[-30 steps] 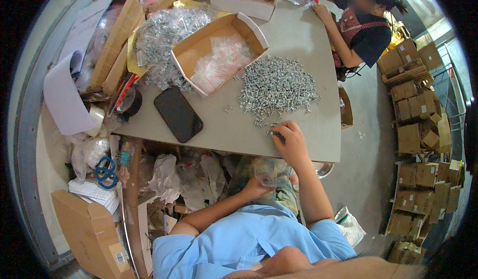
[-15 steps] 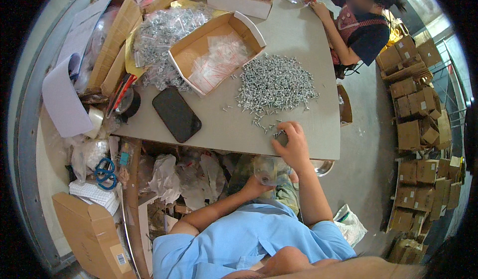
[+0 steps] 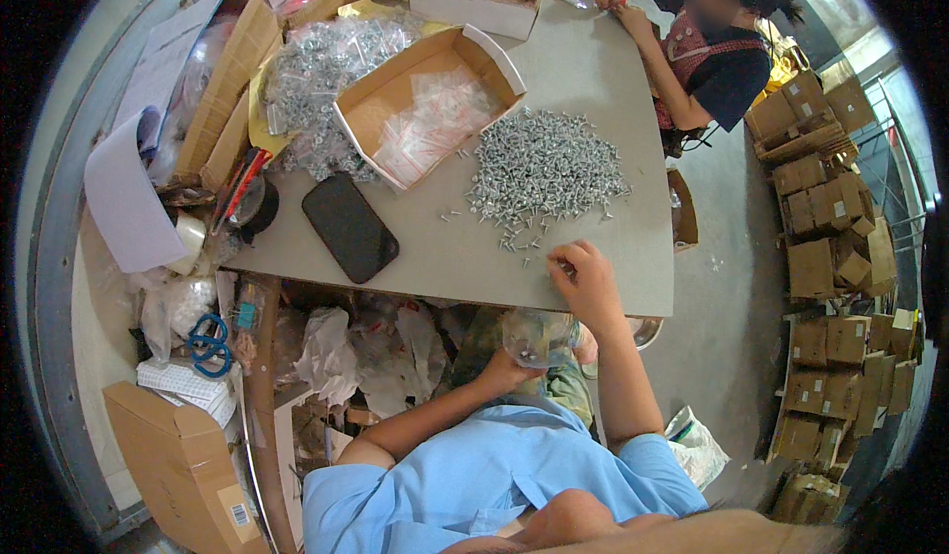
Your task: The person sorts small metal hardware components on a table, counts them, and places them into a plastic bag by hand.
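Observation:
My right hand (image 3: 588, 282) is over the table's front edge, its fingers curled together around a few small screws that barely show at the fingertips. Just beyond it lies a wide pile of silvery screws (image 3: 544, 170), with several stray ones scattered at its near side. Below the table edge, over my lap, my left hand (image 3: 509, 371) is closed on a small clear plastic bag (image 3: 537, 337); a few small dark bits show inside it. Left of the screws, an open cardboard box (image 3: 371, 114) holds flat clear zip bags (image 3: 440, 124).
A dark phone (image 3: 350, 228) lies on the table (image 3: 445, 267). Filled bags of hardware (image 3: 331, 70) are heaped at the back left, near a second box (image 3: 479, 5). Blue-handled scissors (image 3: 210, 344) sit at the left. Another person (image 3: 707, 55) works at the far right corner.
My right hand has drawn slightly nearer to me, and its fingers have closed up. Fewer loose screws lie beside it. The other person's hands have shifted a little.

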